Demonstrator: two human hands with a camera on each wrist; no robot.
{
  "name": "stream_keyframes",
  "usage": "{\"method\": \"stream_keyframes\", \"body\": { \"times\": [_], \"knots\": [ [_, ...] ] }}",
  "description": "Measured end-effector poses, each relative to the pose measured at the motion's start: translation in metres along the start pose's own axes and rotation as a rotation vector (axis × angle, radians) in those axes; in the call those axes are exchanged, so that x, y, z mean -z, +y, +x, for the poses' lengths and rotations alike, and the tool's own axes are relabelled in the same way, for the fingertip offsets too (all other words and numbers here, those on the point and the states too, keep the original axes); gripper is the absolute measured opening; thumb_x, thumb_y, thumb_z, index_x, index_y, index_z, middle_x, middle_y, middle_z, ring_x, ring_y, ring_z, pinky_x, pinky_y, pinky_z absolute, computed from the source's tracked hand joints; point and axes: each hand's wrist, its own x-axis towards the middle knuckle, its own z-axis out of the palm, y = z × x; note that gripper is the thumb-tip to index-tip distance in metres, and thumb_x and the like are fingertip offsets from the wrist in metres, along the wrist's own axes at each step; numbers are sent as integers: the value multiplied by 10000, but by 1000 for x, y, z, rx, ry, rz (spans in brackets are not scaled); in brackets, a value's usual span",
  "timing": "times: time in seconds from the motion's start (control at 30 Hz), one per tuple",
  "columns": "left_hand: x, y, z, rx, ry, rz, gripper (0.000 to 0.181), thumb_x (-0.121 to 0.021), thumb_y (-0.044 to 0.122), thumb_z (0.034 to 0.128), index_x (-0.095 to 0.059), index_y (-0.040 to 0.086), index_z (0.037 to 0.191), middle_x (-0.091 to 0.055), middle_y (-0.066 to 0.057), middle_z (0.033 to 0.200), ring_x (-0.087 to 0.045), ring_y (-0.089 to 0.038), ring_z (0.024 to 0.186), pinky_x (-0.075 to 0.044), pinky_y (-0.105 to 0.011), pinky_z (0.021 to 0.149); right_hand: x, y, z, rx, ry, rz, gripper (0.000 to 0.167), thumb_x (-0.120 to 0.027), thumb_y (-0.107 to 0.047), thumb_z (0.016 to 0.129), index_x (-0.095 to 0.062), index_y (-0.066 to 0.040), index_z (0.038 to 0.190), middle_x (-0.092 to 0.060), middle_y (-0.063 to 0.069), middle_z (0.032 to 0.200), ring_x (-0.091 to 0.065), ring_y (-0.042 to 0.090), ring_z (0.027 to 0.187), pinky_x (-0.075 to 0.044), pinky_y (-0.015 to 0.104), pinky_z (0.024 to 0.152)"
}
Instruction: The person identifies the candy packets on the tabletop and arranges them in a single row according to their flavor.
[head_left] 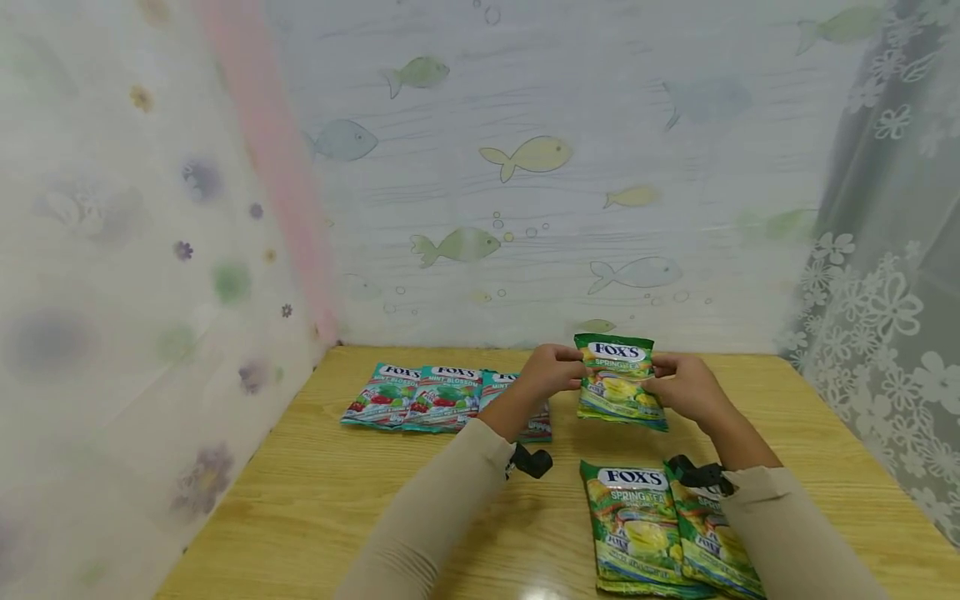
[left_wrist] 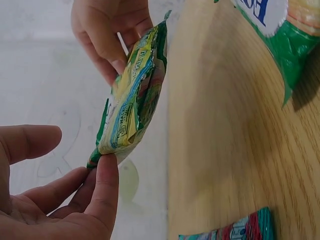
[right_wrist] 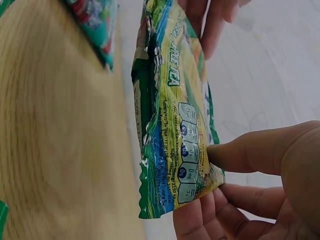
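Observation:
A green and yellow Fox's Spring Tea candy bag (head_left: 617, 382) is held up above the far part of the table, its front facing me in the head view. My right hand (head_left: 688, 390) pinches its right edge; the right wrist view shows that thumb (right_wrist: 240, 152) on the bag's face with fingers behind. On the opposite side, fingertips of my left hand (head_left: 553, 372) touch the bag's edge. In the left wrist view the left thumb (left_wrist: 32, 142) stands away from the bag (left_wrist: 132, 100), and the other fingers extend beneath it.
At the back left of the wooden table (head_left: 300, 483), several teal Mint Blossom bags (head_left: 442, 398) lie overlapping in a row. Nearer me lie more Spring Tea bags (head_left: 633, 525), partly behind my right sleeve (head_left: 795, 533). A fish-patterned sheet (head_left: 525, 217) hangs behind the table.

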Motion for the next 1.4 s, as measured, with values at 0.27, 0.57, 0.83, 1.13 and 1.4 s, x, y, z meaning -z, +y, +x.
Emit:
{"method": "stream_keyframes", "body": {
  "times": [0.27,0.57,0.83,1.13,1.4],
  "knots": [
    [12,-8,0,-6,-2,-14,457,-672,176,975,-612,46,1409,-518,-175,1516,-698,-327,1142,-511,-543,1082,-11,-2,7,3,-16,-5,677,-648,-171,1023,-344,142,1541,-457,361,1430,-564,486,1239,-624,439,857],
    [22,-17,-5,22,12,51,447,-659,175,1001,-599,23,1417,-561,-179,1462,-707,-303,1135,-561,-479,1026,-24,-3,13,-7,-57,-10,627,-645,-149,1012,-400,147,1508,-508,334,1366,-626,426,1153,-623,391,819],
    [25,-26,-9,52,18,83,468,-674,172,999,-585,-20,1416,-593,-201,1417,-711,-309,1135,-588,-446,984,-36,1,16,-4,-104,-33,634,-649,-109,1006,-377,180,1500,-502,352,1367,-590,458,1202,-626,407,806],
    [26,-34,-8,69,-1,97,491,-676,178,990,-577,-49,1413,-599,-210,1400,-708,-304,1108,-594,-465,965,-44,6,19,-15,-124,-41,618,-654,-65,992,-390,182,1493,-516,349,1351,-607,421,1163,-621,375,754],
    [27,-40,-6,80,16,92,509,-699,163,975,-570,-50,1418,-590,-208,1412,-684,-325,1154,-605,-431,943,-45,6,23,-19,-142,-44,576,-637,-23,991,-411,187,1477,-539,342,1310,-608,413,1137,-622,396,761]
  ]
}}
